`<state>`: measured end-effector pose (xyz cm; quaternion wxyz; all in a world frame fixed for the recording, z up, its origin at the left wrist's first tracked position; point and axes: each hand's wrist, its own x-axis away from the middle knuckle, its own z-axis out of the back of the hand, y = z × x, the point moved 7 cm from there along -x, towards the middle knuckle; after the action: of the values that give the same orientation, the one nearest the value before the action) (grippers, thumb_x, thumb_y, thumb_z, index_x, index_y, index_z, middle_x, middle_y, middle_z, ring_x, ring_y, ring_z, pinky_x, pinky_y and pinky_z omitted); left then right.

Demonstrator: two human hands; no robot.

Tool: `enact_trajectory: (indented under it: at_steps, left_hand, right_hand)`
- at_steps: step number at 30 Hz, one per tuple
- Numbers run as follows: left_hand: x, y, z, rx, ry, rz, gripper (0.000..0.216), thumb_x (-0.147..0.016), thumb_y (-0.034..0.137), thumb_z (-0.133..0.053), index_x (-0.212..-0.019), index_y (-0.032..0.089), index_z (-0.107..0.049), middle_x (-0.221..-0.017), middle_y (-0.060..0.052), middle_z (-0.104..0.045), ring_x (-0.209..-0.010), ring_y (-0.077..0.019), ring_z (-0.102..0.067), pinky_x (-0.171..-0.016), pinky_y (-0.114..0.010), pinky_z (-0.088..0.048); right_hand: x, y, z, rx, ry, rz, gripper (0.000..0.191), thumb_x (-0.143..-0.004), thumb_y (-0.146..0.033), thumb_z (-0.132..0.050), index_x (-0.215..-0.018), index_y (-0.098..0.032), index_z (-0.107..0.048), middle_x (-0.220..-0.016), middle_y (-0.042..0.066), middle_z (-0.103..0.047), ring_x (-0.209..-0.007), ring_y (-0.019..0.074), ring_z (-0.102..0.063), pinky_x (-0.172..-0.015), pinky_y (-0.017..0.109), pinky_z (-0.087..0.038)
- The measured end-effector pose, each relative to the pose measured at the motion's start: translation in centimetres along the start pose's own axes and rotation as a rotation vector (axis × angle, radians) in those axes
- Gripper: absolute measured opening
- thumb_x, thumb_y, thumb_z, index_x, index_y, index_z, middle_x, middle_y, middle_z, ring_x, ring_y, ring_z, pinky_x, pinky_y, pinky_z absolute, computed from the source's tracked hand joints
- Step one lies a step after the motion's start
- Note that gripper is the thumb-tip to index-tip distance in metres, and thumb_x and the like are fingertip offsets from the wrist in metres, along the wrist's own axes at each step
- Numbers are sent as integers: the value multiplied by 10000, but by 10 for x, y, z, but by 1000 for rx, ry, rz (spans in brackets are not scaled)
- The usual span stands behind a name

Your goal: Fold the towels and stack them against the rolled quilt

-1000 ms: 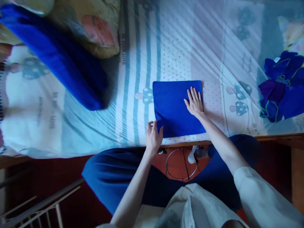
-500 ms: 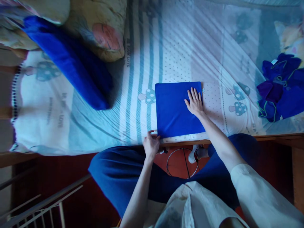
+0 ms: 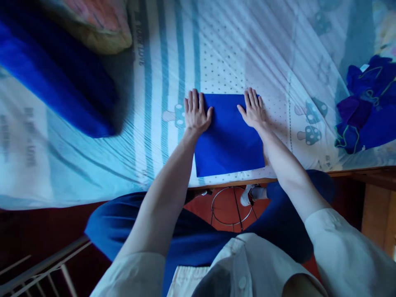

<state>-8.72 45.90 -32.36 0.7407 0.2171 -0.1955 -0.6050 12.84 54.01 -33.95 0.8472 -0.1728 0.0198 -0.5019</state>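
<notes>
A flat, roughly square piece of blue cloth (image 3: 230, 140) lies on the bed in front of me, close to its near edge. My left hand (image 3: 197, 111) rests open over the cloth's far left corner, fingers stretched away from me. At the far right corner, my right hand (image 3: 254, 109) lies flat with its fingers extended. Both palms face down, and neither hand grips anything. Whether the cloth is one layer or folded, I cannot tell.
A patterned sheet (image 3: 272, 53) covers the bed. Bulky blue fabric (image 3: 58, 78) lies at left beside a pillow (image 3: 114, 33). Crumpled blue cloths with green cords (image 3: 368, 107) lie at right. A metal ring frame (image 3: 232, 206) stands on the floor between my legs.
My left hand has moved from the cloth's near left corner up to its far left corner. My right hand stays near the far right corner. The view has shifted.
</notes>
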Motion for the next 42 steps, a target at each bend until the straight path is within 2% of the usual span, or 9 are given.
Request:
enact_trajectory:
  at_steps: [3, 7, 9, 12, 15, 20, 30, 36, 42]
  left_hand:
    - [10, 20, -6, -16, 21, 7, 719, -981, 423, -478, -1567, 42, -306, -1696, -159, -184, -1593, -255, -8, -1304, -507, 20]
    - [90, 52, -18, 16, -38, -124, 645, -1013, 371, -355, -1580, 69, -300, -1687, -145, -225, -1585, -268, -69, -1300, -540, -66]
    - [133, 47, -17, 3, -48, -103, 634, -1018, 346, -322, -1592, 78, -281, -1685, -145, -226, -1583, -253, -96, -1302, -512, -74]
    - [173, 32, -10, -27, -7, -25, 643, -1018, 331, -314, -1601, 67, -249, -1689, -156, -196, -1583, -256, -79, -1301, -506, -64]
    - [186, 39, -16, -39, -22, -36, 661, -1015, 344, -329, -1608, 69, -229, -1694, -154, -166, -1583, -272, -48, -1297, -529, -65]
    - [209, 52, -29, -44, -53, -79, 663, -1023, 383, -324, -1617, 106, -222, -1690, -143, -182, -1583, -271, -75, -1292, -539, -88]
    - [283, 3, -10, -60, 38, 47, 648, -1016, 347, -289, -1575, 20, -300, -1641, -234, -293, -1572, -301, -168, -1269, -531, -197]
    - [288, -15, -20, 72, 23, 222, 629, -964, 299, -364, -1518, 2, -377, -1594, -275, -366, -1554, -340, -223, -1239, -570, -245]
    - [277, -19, -3, 249, 33, 378, 513, -891, 212, -513, -1389, 91, -531, -1449, -251, -562, -1416, -339, -486, -1165, -505, -398]
  right_hand:
    - [7, -24, -3, -23, 49, -12, 726, -1055, -452, -237, -1626, -27, -91, -1720, 149, -24, -1590, 320, 51, -1262, 615, 41]
    - [78, -79, -13, -59, 26, 111, 661, -1052, -367, -256, -1643, -110, -106, -1724, 92, -90, -1596, 265, 16, -1290, 566, -8]
    - [120, -85, -15, -49, -11, 108, 656, -1052, -370, -270, -1643, -125, -128, -1719, 86, -132, -1597, 238, -30, -1302, 524, -39]
    - [156, -69, -10, -19, 22, -47, 660, -1054, -360, -262, -1640, -96, -114, -1714, 118, -130, -1596, 238, -52, -1300, 524, -54]
    - [168, -69, -14, -6, 49, -113, 665, -1056, -353, -267, -1639, -84, -96, -1714, 133, -105, -1597, 255, -36, -1291, 553, -50]
    - [202, -87, -31, -1, -9, -7, 676, -1056, -392, -306, -1644, -120, -113, -1713, 103, -136, -1595, 224, -71, -1299, 486, -79]
    - [291, -28, -17, 69, 83, -132, 630, -1058, -370, -268, -1622, -92, -234, -1659, 151, -291, -1558, 249, -249, -1262, 463, -198]
    - [319, -10, -24, -21, 37, -149, 573, -1022, -291, -347, -1551, -80, -411, -1602, 176, -397, -1531, 244, -322, -1247, 462, -264]
    - [317, 4, -18, -328, 192, -259, 450, -963, -272, -452, -1345, -142, -652, -1414, 163, -631, -1372, 263, -551, -1179, 470, -403]
